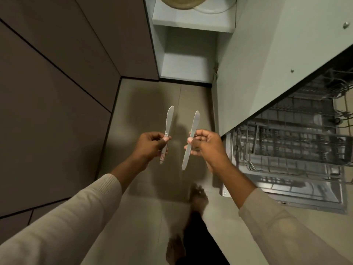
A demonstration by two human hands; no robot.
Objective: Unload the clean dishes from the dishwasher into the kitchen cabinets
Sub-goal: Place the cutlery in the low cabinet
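Fingers (165,139) of the left hand (150,145) pinch the first knife (168,121) by its handle. The right hand (207,145) pinches the second knife (193,129) mid-length. Both knives are left of the dishwasher rack (286,148), blades pointing away. I'd keep the blades apart and shift the right grip toward the handle before carrying them. No cutlery drawer is visible, the rack is blurred, and the plates (193,5) beyond it are cut off.
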